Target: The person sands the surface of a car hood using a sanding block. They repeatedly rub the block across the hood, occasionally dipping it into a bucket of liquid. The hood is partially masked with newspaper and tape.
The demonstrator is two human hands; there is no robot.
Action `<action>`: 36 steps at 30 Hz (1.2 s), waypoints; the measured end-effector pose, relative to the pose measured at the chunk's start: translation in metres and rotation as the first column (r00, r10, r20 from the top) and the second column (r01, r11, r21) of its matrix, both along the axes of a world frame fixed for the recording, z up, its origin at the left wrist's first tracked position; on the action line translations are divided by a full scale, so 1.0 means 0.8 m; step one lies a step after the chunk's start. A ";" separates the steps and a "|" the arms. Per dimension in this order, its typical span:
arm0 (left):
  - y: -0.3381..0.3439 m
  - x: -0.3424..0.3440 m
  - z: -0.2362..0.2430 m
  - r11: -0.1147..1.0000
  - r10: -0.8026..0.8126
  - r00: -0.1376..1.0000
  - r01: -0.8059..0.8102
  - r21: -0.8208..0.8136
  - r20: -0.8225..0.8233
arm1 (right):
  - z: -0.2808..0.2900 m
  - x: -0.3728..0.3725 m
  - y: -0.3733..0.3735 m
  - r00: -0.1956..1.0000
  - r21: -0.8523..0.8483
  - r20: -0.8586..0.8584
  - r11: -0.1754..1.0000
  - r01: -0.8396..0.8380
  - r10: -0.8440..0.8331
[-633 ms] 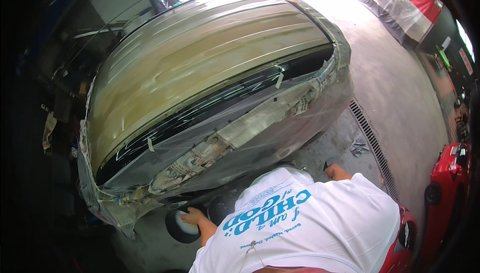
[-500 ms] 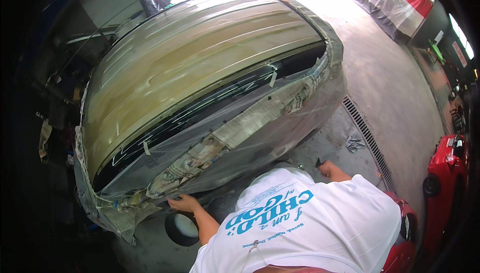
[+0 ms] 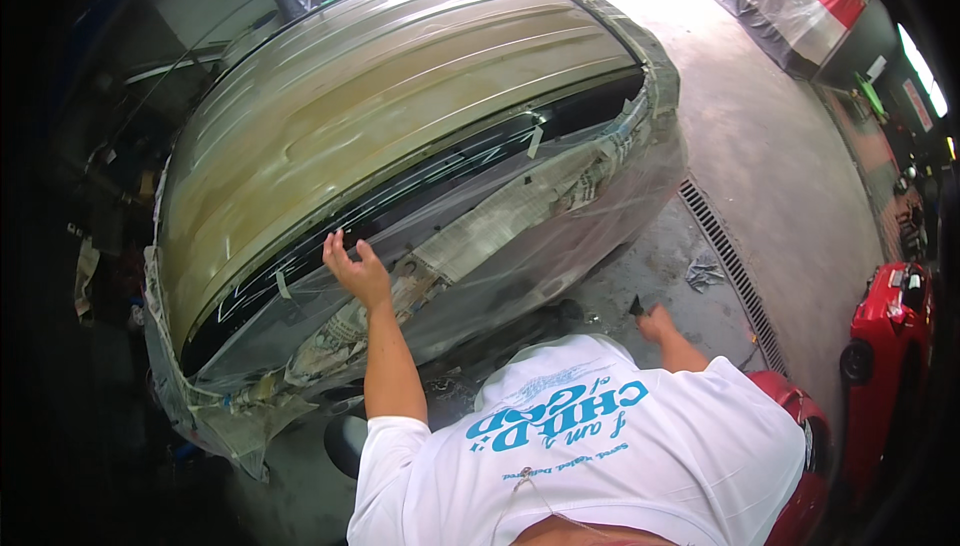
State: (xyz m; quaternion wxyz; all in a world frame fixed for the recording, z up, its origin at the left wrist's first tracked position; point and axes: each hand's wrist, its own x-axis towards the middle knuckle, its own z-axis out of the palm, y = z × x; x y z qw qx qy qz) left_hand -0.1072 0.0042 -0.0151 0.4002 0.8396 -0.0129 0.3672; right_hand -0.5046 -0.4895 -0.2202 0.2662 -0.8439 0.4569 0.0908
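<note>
My left hand (image 3: pixel 357 271) is raised in front of the long dark window (image 3: pixel 410 201) of a vehicle. Its fingers are apart and nothing shows in them. Whether the fingertips touch the glass, I cannot tell. Out to the right, low over the floor, my right hand (image 3: pixel 657 324) is closed around a small black pointed object (image 3: pixel 636 306), whose kind is not clear. The vehicle's ribbed roof (image 3: pixel 330 136) is a patchy dull gold. Newspaper (image 3: pixel 480 241) and thin clear plastic sheeting (image 3: pixel 560 271) cover the body under the window, and a short tape strip (image 3: pixel 534 142) sticks to the glass.
A floor drain grate (image 3: pixel 735 276) runs along the right, with a crumpled grey rag (image 3: pixel 704 273) beside it. A red vehicle (image 3: pixel 885 336) is at the far right. Another covered shape (image 3: pixel 785 1) stands at the back right. A round pale-topped container (image 3: pixel 345 438) is at lower left.
My left hand has risen from the lower edge of the masking up to the window. My right hand has barely moved and keeps the black object.
</note>
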 end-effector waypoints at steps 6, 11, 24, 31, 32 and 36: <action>-0.013 0.045 0.035 0.991 -0.013 0.999 0.018 0.136 -0.035 | 0.025 -0.025 -0.011 0.955 0.352 -0.297 0.932 0.083 0.027; -0.062 0.074 0.059 0.987 -0.042 0.988 0.064 0.148 -0.151 | 0.023 -0.008 -0.034 0.974 0.374 -0.217 0.917 0.139 -0.059; -0.212 0.111 0.071 0.848 0.260 0.790 0.088 0.522 -0.555 | -0.008 0.003 -0.121 0.975 0.497 -0.003 0.846 0.195 -0.223; -0.304 0.106 0.084 0.848 0.364 0.569 0.125 0.515 -0.738 | -0.010 -0.058 -0.163 0.972 0.446 -0.095 0.863 0.237 -0.217; -0.316 0.111 0.082 0.850 0.396 0.542 0.089 0.520 -0.741 | -0.015 -0.063 -0.173 0.971 0.456 -0.115 0.857 0.240 -0.210; -0.349 0.120 0.096 0.880 0.391 0.444 0.077 0.469 -0.806 | -0.075 -0.088 -0.212 0.957 0.548 -0.050 0.793 0.266 -0.286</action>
